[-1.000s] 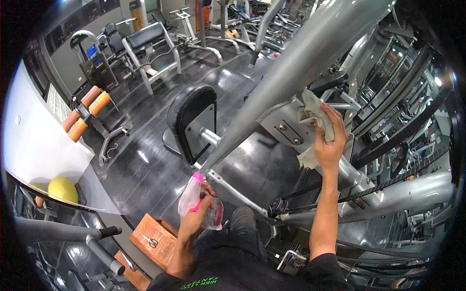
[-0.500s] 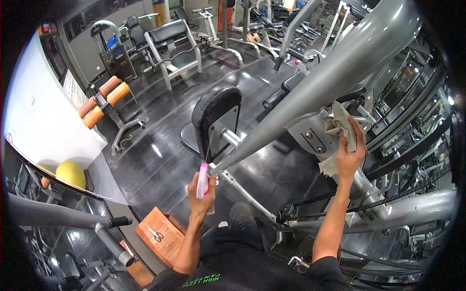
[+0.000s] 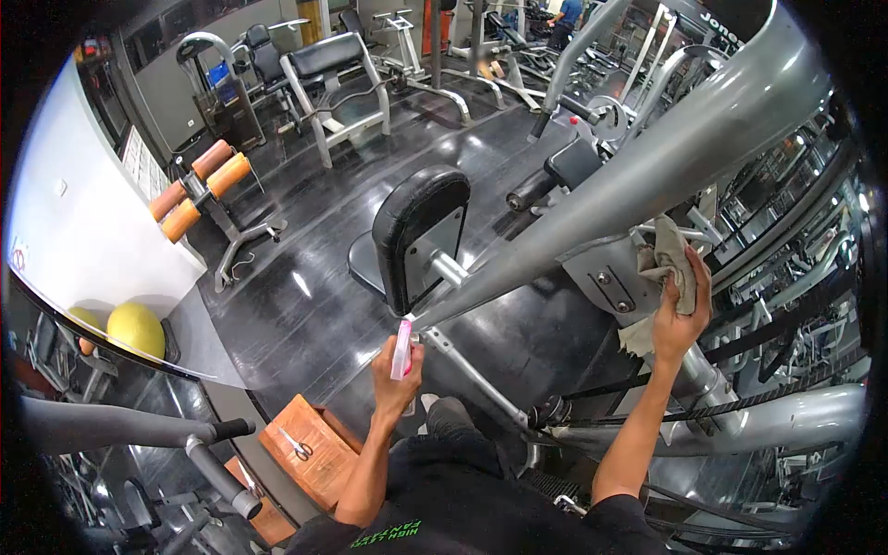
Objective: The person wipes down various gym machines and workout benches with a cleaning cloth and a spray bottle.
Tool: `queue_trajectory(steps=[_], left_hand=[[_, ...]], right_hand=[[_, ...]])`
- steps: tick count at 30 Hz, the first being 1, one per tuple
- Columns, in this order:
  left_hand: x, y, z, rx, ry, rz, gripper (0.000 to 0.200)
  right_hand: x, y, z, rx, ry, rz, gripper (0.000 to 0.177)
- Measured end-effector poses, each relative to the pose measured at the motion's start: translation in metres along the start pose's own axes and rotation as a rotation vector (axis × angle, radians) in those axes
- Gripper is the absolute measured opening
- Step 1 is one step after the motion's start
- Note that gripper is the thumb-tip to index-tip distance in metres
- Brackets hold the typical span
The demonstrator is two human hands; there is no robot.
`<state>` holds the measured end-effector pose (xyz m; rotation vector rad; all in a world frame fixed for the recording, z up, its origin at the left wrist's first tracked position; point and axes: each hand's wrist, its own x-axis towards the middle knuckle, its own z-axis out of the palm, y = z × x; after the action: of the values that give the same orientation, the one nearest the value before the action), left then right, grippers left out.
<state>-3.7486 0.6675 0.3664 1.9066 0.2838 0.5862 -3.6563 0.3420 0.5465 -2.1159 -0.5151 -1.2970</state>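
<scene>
My left hand [image 3: 396, 377] is wrapped round a clear and pink spray bottle [image 3: 401, 350], in front of the black padded backrest [image 3: 421, 236]. On the right, my right hand [image 3: 683, 319] grips a crumpled grey-beige cloth [image 3: 668, 268]. The cloth touches or lies close to the grey metal plate [image 3: 606, 282] with two bolts, and one end of it hangs below. A thick grey machine tube [image 3: 629, 176] slants between my hands from the upper right down to the backrest.
Scissors [image 3: 298, 448] lie on a wooden box [image 3: 310, 472] at lower left. Dark cables and a grey tube [image 3: 795, 418] run at lower right. Gym benches, a roller machine [image 3: 208, 185] and a yellow ball [image 3: 137, 330] stand beyond. A person [image 3: 566, 20] is far back.
Both hands, with the bottle and the cloth, have shifted slightly right in view. The machine and room have shifted too. A distant person now shows at the top.
</scene>
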Motion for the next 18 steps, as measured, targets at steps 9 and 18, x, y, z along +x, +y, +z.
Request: queue_trajectory(steps=[9,18], left_hand=[[-0.001,-0.002,-0.003,-0.073,-0.044,-0.101,0.012],[0.019,-0.01,-0.01,-0.284,-0.054,-0.044,0.009]], right_hand=[[-0.014,0.0,0.001,-0.209,0.15,-0.102,0.034],[-0.129,-0.096,0.164,0.482,-0.236,0.385,0.04]])
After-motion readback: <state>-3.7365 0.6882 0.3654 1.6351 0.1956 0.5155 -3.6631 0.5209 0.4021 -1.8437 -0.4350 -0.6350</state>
